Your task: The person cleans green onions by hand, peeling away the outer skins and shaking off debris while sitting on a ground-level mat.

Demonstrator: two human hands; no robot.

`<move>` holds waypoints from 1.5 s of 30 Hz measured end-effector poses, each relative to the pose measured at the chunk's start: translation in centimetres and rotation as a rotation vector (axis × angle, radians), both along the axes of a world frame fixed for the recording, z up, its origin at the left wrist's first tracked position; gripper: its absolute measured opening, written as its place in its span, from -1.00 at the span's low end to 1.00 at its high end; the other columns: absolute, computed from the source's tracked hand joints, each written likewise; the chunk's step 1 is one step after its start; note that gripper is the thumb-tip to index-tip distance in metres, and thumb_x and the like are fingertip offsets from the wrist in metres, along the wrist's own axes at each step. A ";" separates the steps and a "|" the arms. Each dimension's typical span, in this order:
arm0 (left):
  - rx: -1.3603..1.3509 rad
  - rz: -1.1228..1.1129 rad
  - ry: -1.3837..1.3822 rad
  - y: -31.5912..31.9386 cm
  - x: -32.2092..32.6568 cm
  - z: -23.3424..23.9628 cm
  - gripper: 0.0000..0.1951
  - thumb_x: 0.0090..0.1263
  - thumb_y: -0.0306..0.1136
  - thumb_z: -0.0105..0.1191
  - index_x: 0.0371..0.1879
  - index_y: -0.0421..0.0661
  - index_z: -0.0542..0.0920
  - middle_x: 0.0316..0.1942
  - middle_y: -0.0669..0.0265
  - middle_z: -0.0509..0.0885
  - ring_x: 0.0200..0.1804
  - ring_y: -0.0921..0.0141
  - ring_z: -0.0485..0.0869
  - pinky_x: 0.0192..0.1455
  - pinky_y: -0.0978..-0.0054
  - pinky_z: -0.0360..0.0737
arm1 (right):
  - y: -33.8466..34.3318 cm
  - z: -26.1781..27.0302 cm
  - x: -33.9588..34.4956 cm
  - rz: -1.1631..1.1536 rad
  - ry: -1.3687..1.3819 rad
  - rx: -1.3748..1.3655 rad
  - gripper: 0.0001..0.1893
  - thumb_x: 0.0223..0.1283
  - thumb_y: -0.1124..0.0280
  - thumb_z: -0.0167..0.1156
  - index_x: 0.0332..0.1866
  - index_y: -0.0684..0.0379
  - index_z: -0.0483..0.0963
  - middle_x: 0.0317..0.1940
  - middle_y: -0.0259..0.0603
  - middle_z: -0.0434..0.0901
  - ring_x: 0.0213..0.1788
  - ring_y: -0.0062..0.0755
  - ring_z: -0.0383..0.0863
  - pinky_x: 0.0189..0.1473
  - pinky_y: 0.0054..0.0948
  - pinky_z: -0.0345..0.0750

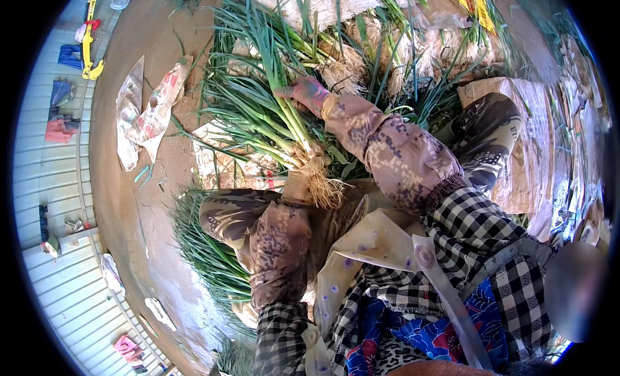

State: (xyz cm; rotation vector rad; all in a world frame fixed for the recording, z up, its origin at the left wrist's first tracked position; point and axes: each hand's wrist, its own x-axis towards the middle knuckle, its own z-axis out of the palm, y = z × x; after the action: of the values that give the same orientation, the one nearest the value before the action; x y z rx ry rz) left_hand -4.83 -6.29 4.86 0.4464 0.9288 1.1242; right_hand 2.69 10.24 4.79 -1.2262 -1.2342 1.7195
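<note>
My right hand (309, 92), in a stained, multicoloured glove, grips a bunch of long green onions (293, 117) around the upper stalks, where white turns to green. The bunch slants down to a tuft of pale, stringy roots (325, 184) above my lap. My left hand (294, 184) is at the root end, around the base of the stalks; the roots and stalks hide most of its fingers. More loose green onions (237, 119) lie just left of and under the bunch, their leaves fanning out to the left.
Piled green onions with bushy roots (341, 68) lie ahead. Another leafy heap (208, 245) is beside my left knee. Flattened woven sacks (513, 143) lie to the right, and a crumpled sack (150, 114) is on the brown floor (131, 201). A ribbed metal wall (53, 177) runs along the left.
</note>
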 end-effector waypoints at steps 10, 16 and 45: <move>-0.142 0.187 0.072 -0.8 -2.1 -1.1 -0.72 0.04 -0.45 0.04 -0.24 -0.10 0.38 -0.38 0.37 0.46 -0.38 0.43 0.47 -0.39 0.41 0.51 | -0.5 -13.4 1.0 0.066 -0.833 0.620 -0.81 -0.14 0.35 0.05 -0.41 0.22 0.41 -0.61 -0.17 0.44 -0.56 -0.35 0.43 -0.47 -0.47 0.41; 0.172 0.211 -0.123 1.7 -7.1 1.3 -0.83 0.20 -0.28 -0.13 -0.29 -0.07 0.36 -0.60 0.41 0.38 -0.54 0.51 0.42 -0.51 0.48 0.49 | -4.8 -17.6 9.2 0.455 -1.175 0.571 -0.86 -0.15 0.39 0.03 -0.47 0.21 0.44 -0.50 -0.12 0.47 -0.46 -0.26 0.46 -0.41 -0.41 0.42; 0.220 0.148 -0.450 4.5 -5.3 3.1 -0.67 0.05 -0.46 0.05 -0.17 -0.16 0.35 -0.32 0.32 0.46 -0.18 0.38 0.46 -0.16 0.37 0.50 | 10.9 8.6 14.6 0.037 -0.965 0.599 -0.68 0.02 0.18 -0.06 -0.19 0.16 0.38 -0.28 -0.12 0.44 -0.25 -0.33 0.45 -0.20 -0.39 0.40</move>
State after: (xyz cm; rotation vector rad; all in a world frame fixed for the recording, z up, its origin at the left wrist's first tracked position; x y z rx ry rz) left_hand -10.11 -1.82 8.00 0.2857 0.4506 1.3976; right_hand 17.33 21.10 13.40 -1.6682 -2.1082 0.5977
